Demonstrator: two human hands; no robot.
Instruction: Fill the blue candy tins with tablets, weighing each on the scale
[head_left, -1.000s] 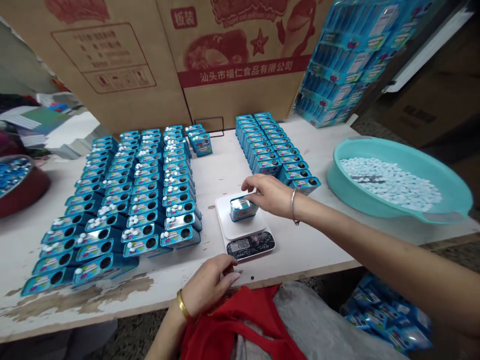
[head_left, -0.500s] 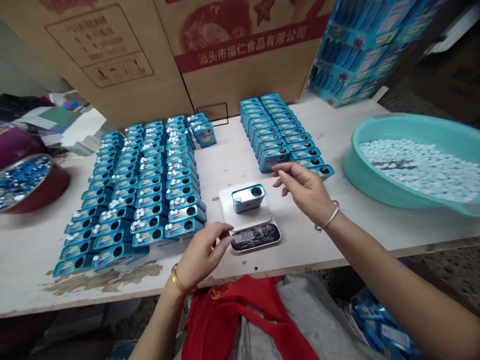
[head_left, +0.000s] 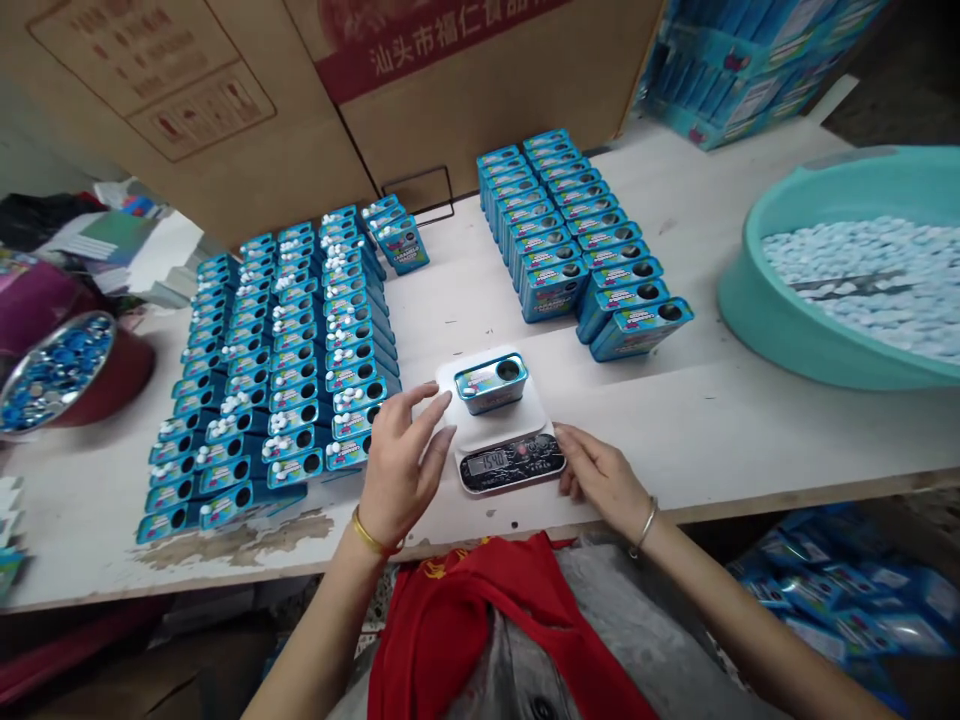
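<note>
A small white digital scale (head_left: 541,405) with a black display panel lies near the table's front edge. One blue candy tin (head_left: 491,385) stands on its platform, with a dark round opening on the right of the lid and a small white candy at the left. My left hand (head_left: 405,450) hovers at the scale's left side, fingers apart, holding nothing. At the opposite side, my right hand (head_left: 600,475) has its fingers curled against the right edge of the display panel. Some of those fingertips are hidden.
Rows of blue tins (head_left: 296,350) topped with white candies stand at left, more tins (head_left: 555,230) at back right. A turquoise basin (head_left: 757,300) of white candies is far right. A red bowl (head_left: 127,370) sits left; a big carton (head_left: 247,150) stands behind.
My right hand has come down from beside the right-hand tins to the scale's right edge. My left hand has moved slightly up and away from the display panel. The view has shifted.
</note>
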